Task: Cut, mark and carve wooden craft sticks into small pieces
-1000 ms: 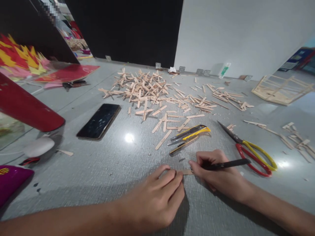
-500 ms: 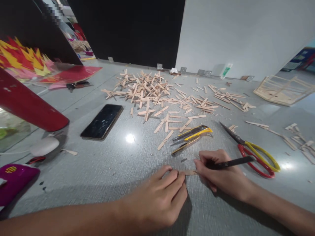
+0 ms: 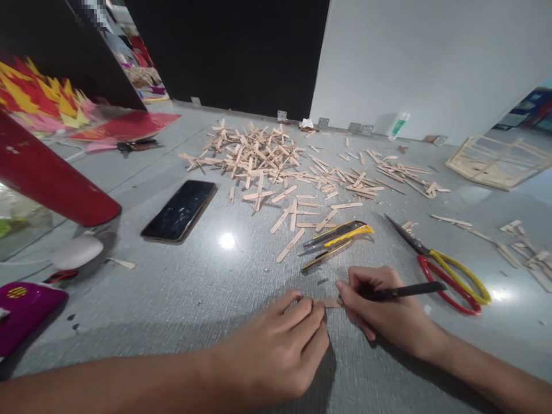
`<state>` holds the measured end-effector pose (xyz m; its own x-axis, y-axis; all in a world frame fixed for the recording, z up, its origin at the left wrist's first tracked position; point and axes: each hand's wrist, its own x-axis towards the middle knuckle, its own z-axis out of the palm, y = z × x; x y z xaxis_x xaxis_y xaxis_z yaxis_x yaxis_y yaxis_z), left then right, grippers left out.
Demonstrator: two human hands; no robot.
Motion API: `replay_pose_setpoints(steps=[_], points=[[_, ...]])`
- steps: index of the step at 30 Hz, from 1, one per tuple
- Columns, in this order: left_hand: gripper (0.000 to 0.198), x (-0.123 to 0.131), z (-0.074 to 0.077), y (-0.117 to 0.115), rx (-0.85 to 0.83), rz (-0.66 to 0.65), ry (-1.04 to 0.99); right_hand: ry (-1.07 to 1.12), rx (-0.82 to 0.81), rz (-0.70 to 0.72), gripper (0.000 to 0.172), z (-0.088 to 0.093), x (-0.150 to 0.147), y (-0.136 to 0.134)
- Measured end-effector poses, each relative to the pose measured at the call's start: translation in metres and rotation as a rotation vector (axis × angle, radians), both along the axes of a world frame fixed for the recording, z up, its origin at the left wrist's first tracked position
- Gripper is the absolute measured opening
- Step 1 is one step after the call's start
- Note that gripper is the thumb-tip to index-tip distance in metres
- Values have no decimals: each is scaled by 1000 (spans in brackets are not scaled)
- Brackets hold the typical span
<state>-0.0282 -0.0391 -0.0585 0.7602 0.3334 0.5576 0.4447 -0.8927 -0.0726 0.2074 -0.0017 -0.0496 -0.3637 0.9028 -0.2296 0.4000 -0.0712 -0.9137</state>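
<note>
A short wooden stick (image 3: 330,302) lies flat on the grey floor (image 3: 194,299) between my two hands. My left hand (image 3: 276,351) presses its fingertips down on the stick's left end, fingers together. My right hand (image 3: 388,310) grips a thin black pen-like tool (image 3: 405,291), its tip resting at the stick's right end. Just beyond my hands lie two yellow and black utility knives (image 3: 338,234). Red and yellow scissors (image 3: 444,267) rest to the right of my right hand.
A large heap of wooden sticks (image 3: 267,158) spreads across the floor ahead. A black phone (image 3: 180,210) lies at the left. A red board (image 3: 52,181), a white rounded object (image 3: 77,251) and a magenta object (image 3: 21,310) sit at far left. A stick-built frame (image 3: 495,161) stands at far right.
Both hands stay on the stick almost unmoved; my right hand and its tool have shifted very slightly. The view has drifted a little.
</note>
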Motion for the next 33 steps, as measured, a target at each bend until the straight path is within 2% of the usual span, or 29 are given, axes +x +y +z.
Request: replay_pose_setpoints(steps=[6,11,15,27,33], points=[[25,0,-2,0,1,5,-23,-28,38,14,49,-4,3,-2],[25,0,0,1,-24,-20,-10,-122,92,30,48,1,2,-1],[23,-1,-1,0,-46,-16,-7,-161,74,36,48,5,2,0],[24,0,0,1,-39,-3,-15,0,27,3,46,-3,1,-3],[24,0,-2,1,-49,-17,-16,11,30,8,46,-4,2,-3]])
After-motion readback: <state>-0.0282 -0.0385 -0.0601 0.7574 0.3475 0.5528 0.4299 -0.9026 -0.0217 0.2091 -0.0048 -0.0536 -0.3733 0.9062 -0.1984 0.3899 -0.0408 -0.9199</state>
